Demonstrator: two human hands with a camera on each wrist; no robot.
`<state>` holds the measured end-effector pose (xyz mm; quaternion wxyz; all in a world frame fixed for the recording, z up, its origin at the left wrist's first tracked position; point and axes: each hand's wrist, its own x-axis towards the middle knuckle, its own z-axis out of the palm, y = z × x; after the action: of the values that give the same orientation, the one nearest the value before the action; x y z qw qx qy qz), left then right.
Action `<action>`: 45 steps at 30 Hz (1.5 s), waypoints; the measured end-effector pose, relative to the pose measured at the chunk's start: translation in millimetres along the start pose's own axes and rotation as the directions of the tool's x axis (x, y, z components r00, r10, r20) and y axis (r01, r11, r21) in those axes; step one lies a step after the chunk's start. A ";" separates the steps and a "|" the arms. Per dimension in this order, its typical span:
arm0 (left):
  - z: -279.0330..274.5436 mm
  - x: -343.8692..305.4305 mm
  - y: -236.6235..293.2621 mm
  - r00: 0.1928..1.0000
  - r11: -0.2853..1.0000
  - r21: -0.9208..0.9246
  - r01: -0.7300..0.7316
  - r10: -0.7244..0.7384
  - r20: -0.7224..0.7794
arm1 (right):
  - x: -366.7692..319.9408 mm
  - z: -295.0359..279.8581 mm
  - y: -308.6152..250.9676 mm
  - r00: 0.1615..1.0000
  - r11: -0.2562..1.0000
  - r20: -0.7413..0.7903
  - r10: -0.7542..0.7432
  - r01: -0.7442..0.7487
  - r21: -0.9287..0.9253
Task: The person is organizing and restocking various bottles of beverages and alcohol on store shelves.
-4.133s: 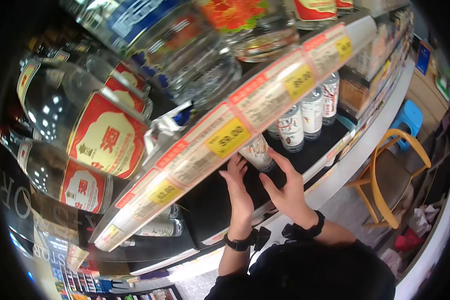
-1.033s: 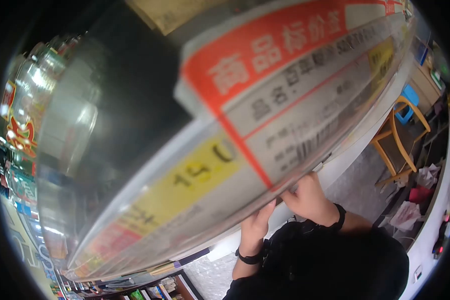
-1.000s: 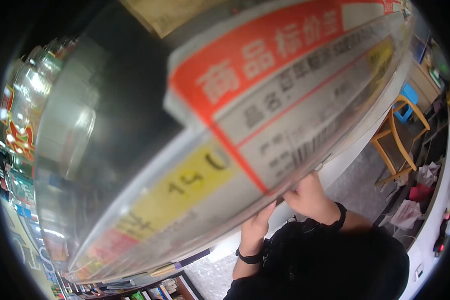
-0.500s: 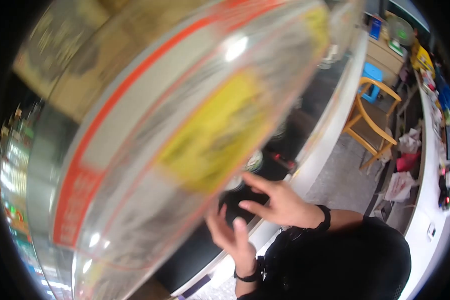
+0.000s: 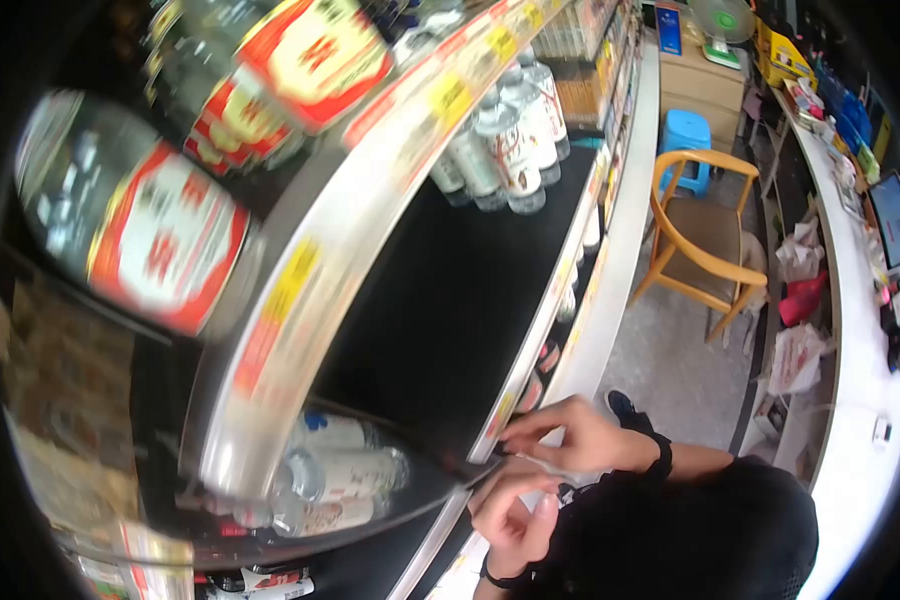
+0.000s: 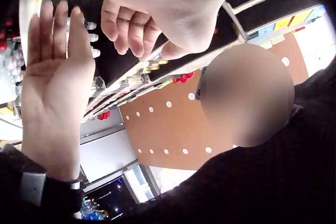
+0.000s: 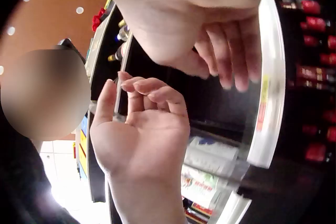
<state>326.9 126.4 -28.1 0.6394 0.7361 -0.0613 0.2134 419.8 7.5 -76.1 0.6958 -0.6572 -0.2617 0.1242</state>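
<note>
My left hand (image 5: 515, 520) is near the front edge of a black shelf (image 5: 425, 300), fingers loosely curled and holding nothing. Just beyond it is my right hand (image 5: 580, 440), also without anything in it, its fingers relaxed and bent at the shelf's front strip. In the right wrist view the left palm (image 7: 147, 145) faces up beside the right hand (image 7: 184, 14), whose fingers hang down over dark shelf. Clear bottles with white labels (image 5: 515, 150) stand in a cluster at the shelf's far end. More such bottles (image 5: 345, 475) show behind a clear divider at the near end.
Above the shelf runs a curved price-tag strip (image 5: 370, 190), with large red-labelled jars (image 5: 170, 240) over it. A wooden chair (image 5: 705, 235) and a blue stool (image 5: 685, 145) stand in the aisle. A white counter (image 5: 860, 350) lines the right side.
Earlier the hands were around a white-labelled bottle; now they hold nothing and lie at the shelf's front edge. The head view has drawn back from the price strip, showing more shelf.
</note>
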 end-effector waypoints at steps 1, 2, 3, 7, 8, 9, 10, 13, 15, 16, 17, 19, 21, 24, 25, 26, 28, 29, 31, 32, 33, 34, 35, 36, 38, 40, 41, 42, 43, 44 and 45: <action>12.3 17.8 -14.5 0.997 0.997 0.032 -0.074 0.075 -0.021 | 10.8 -21.6 5.0 0.990 0.998 -0.133 -0.056 0.057 0.003; 25.8 32.2 -26.9 0.997 0.997 -0.067 0.035 -0.040 -0.069 | 25.5 -41.2 6.7 0.960 0.995 -0.260 -0.104 0.101 -0.025; 39.0 48.4 -35.9 0.982 0.976 -0.171 0.138 -0.157 -0.104 | 44.9 -62.6 6.9 0.911 0.989 -0.386 -0.148 0.138 -0.054; 80.0 119.5 -53.5 0.962 0.973 -0.073 0.218 -0.227 -0.149 | 128.2 -133.3 6.1 0.818 0.935 -0.462 -0.341 0.244 -0.258; 89.2 134.7 -56.1 0.958 0.977 -0.051 0.206 -0.212 -0.191 | 145.0 -145.2 3.4 0.826 0.911 -0.430 -0.365 0.221 -0.349; 96.6 147.7 -57.8 0.952 0.981 -0.029 0.194 -0.195 -0.234 | 161.3 -152.9 2.8 0.820 0.887 -0.418 -0.391 0.215 -0.409; 99.9 157.7 -59.1 0.947 0.976 -0.006 0.218 -0.213 -0.240 | 175.1 -157.8 0.4 0.816 0.869 -0.408 -0.410 0.214 -0.445; 112.9 182.6 -70.0 0.937 0.980 0.055 0.189 -0.163 -0.309 | 201.2 -160.0 1.0 0.813 0.843 -0.382 -0.440 0.228 -0.487; 115.8 191.7 -75.7 0.939 0.980 0.054 0.191 -0.167 -0.302 | 208.1 -160.8 2.4 0.838 0.835 -0.402 -0.369 0.109 -0.540; 117.8 196.2 -77.4 0.938 0.977 0.063 0.202 -0.175 -0.300 | 211.1 -162.2 8.0 0.819 0.802 -0.391 -0.420 0.134 -0.581; 119.1 200.3 -78.2 0.938 0.975 0.072 0.211 -0.181 -0.295 | 212.7 -162.8 10.8 0.823 0.804 -0.385 -0.418 0.138 -0.578; 121.8 207.7 -77.4 0.930 0.970 0.061 0.235 -0.206 -0.305 | 214.4 -163.2 13.4 0.796 0.767 -0.372 -0.477 0.171 -0.618; 124.5 215.7 -74.1 0.920 0.969 0.041 0.243 -0.217 -0.327 | 214.6 -164.6 13.1 0.801 0.772 -0.361 -0.477 0.186 -0.608; 122.6 223.9 -71.7 0.915 0.977 0.007 0.214 -0.198 -0.352 | 216.6 -164.1 12.6 0.811 0.785 -0.347 -0.470 0.205 -0.585; 118.9 225.6 -74.1 0.916 0.972 0.000 0.236 -0.223 -0.334 | 216.0 -163.5 12.5 0.815 0.794 -0.354 -0.460 0.199 -0.574; 116.3 226.7 -75.5 0.918 0.966 -0.008 0.258 -0.248 -0.310 | 215.1 -163.6 11.9 0.816 0.799 -0.340 -0.467 0.225 -0.558; 115.6 231.5 -69.5 0.926 0.975 0.004 0.223 -0.210 -0.314 | 208.9 -159.3 9.6 0.837 0.810 -0.317 -0.446 0.226 -0.542; 115.9 231.8 -64.3 0.932 0.980 0.018 0.199 -0.183 -0.312 | 204.2 -156.8 8.7 0.860 0.826 -0.300 -0.413 0.214 -0.522; 113.1 233.0 -59.0 0.938 0.985 -0.043 0.165 -0.170 -0.301 | 194.7 -150.4 5.4 0.883 0.841 -0.238 -0.404 0.257 -0.476; 110.7 230.3 -61.5 0.930 0.989 -0.017 0.145 -0.142 -0.339 | 187.7 -146.7 0.6 0.898 0.849 -0.206 -0.388 0.261 -0.460; 108.1 226.3 -62.8 0.919 0.992 0.013 0.125 -0.111 -0.378 | 180.6 -142.6 -2.6 0.912 0.857 -0.171 -0.372 0.266 -0.442; 106.3 220.8 -60.4 0.913 0.993 0.014 0.118 -0.103 -0.395 | 174.6 -138.4 -1.8 0.905 0.854 -0.145 -0.400 0.311 -0.417; 104.1 213.0 -56.2 0.895 0.986 -0.048 0.157 -0.163 -0.416 | 169.9 -133.8 -3.2 0.905 0.851 -0.123 -0.408 0.328 -0.411; 101.7 204.8 -53.3 0.870 0.975 -0.112 0.194 -0.224 -0.439 | 164.3 -129.5 -5.4 0.914 0.864 -0.098 -0.393 0.330 -0.379; 94.8 189.7 -63.1 0.875 0.993 -0.090 0.079 -0.112 -0.471 | 157.6 -118.2 -5.9 0.923 0.875 -0.057 -0.382 0.341 -0.342; 84.6 178.1 -65.7 0.897 0.997 0.053 -0.056 0.073 -0.436 | 157.7 -109.4 -5.0 0.920 0.868 0.011 -0.391 0.373 -0.327; 85.2 174.4 -45.3 0.913 0.997 0.070 0.030 0.002 -0.408 | 158.3 -104.2 -3.6 0.919 0.863 0.030 -0.393 0.380 -0.332; 79.5 170.0 -41.6 0.930 0.993 0.119 0.022 0.023 -0.366 | 158.0 -102.2 8.3 0.930 0.897 0.061 -0.362 0.366 -0.248; 75.8 163.2 -43.2 0.937 0.975 0.220 0.022 0.057 -0.344 | 157.5 -94.7 1.2 0.964 0.963 0.021 -0.264 0.264 -0.060; 71.6 156.4 -51.5 0.946 0.959 0.281 -0.041 0.128 -0.299 | 156.5 -92.5 4.1 0.963 0.962 0.003 -0.270 0.270 -0.049; 70.7 157.4 -47.5 0.926 0.934 0.325 -0.150 0.248 -0.284 | 153.0 -90.4 3.6 0.986 0.985 -0.028 -0.166 0.167 0.041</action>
<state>502.6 95.0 -16.2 0.4976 0.7689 0.0008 0.4015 595.4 10.1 -48.8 0.7208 -0.6194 -0.3046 0.0629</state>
